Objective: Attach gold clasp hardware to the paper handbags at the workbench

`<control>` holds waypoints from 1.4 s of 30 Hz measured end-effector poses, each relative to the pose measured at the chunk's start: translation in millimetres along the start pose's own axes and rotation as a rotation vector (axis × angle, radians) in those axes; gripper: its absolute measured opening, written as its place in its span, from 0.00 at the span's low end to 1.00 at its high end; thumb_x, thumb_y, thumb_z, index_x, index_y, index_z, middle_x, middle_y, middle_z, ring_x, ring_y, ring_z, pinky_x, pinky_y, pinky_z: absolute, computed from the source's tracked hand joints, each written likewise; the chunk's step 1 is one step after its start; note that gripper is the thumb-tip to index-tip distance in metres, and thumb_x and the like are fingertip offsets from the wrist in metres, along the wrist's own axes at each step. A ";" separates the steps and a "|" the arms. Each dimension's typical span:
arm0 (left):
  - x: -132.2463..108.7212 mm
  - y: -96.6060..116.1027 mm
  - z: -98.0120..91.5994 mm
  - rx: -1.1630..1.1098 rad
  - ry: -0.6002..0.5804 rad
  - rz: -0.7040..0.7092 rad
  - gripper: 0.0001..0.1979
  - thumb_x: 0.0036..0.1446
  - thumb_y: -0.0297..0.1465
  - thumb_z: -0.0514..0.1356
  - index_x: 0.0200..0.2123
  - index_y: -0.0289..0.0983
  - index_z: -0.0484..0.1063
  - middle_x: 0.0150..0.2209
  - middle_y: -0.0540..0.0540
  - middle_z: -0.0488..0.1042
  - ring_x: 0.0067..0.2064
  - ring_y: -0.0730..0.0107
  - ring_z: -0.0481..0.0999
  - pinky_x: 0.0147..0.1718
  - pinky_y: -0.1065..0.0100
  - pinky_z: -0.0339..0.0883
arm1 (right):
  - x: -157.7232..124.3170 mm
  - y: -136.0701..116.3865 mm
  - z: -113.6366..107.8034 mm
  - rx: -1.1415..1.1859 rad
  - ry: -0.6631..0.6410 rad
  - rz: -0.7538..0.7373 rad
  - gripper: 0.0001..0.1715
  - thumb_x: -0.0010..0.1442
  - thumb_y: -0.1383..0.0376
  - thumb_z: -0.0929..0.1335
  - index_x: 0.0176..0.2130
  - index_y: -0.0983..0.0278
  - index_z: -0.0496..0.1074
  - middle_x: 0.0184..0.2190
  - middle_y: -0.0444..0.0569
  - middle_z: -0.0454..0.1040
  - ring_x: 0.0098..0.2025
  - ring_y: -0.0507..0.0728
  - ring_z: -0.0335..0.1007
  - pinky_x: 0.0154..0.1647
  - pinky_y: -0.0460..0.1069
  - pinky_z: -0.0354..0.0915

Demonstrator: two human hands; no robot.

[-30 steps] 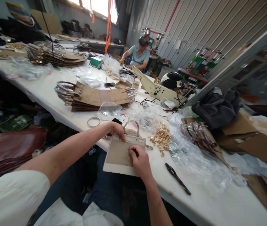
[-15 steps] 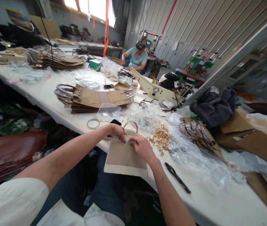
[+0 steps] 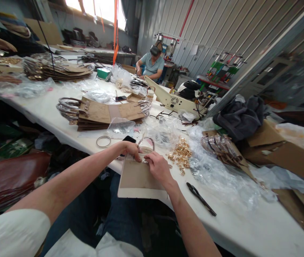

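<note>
A beige bag panel with a pale lower border lies tilted over the table's front edge, above my lap. A thin looped handle rises from its far edge. My left hand is closed on the panel's upper left part, thumb on top. Beside it my right hand is closed, its fingertips pinched together near the panel's upper edge. A small pale, shiny bit shows between the two hands' fingertips; it is too small to make out. Right of the hands lies a pile of gold-coloured metal fittings.
A black plier-like tool lies at right. Ahead are stacked bag panels with handles, a ring-shaped roll, a black phone and crumpled plastic. A co-worker sits across the table; another person's hands are at far left.
My right hand has shifted slightly left, closer to my left hand at the panel's upper edge. Another person's hands have come into view at far left. The view has turned slightly.
</note>
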State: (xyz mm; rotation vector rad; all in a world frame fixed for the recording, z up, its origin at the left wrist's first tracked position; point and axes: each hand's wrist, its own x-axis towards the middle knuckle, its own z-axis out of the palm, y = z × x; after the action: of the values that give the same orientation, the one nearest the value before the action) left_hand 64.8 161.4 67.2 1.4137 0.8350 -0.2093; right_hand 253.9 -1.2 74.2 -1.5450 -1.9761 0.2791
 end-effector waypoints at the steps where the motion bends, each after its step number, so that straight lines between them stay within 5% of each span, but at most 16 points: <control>1: 0.5 -0.3 -0.2 -0.001 0.000 0.001 0.30 0.25 0.34 0.81 0.39 0.38 0.85 0.32 0.46 0.83 0.36 0.56 0.81 0.32 0.66 0.75 | -0.1 0.0 0.0 0.005 0.005 -0.001 0.14 0.72 0.72 0.67 0.44 0.56 0.81 0.44 0.47 0.80 0.45 0.60 0.78 0.47 0.53 0.70; 17: 1.3 0.0 -1.6 -0.008 -0.032 -0.021 0.26 0.32 0.33 0.80 0.40 0.36 0.85 0.35 0.44 0.85 0.36 0.55 0.83 0.32 0.63 0.78 | -1.0 -0.7 0.0 0.087 0.040 0.024 0.14 0.72 0.70 0.67 0.44 0.57 0.82 0.44 0.49 0.81 0.45 0.61 0.79 0.48 0.54 0.71; 42: 5.6 -3.0 -1.8 -0.013 -0.016 -0.026 0.25 0.30 0.35 0.80 0.37 0.37 0.84 0.33 0.45 0.84 0.34 0.55 0.83 0.30 0.64 0.77 | -7.9 0.1 12.4 0.182 0.116 0.075 0.12 0.71 0.70 0.67 0.44 0.58 0.80 0.43 0.49 0.81 0.46 0.62 0.78 0.51 0.55 0.71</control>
State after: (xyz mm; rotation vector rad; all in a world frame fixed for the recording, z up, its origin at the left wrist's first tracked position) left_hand 66.3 164.4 61.5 1.3877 0.8410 -0.2339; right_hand 247.9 -6.0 61.7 -1.4855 -1.7555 0.3804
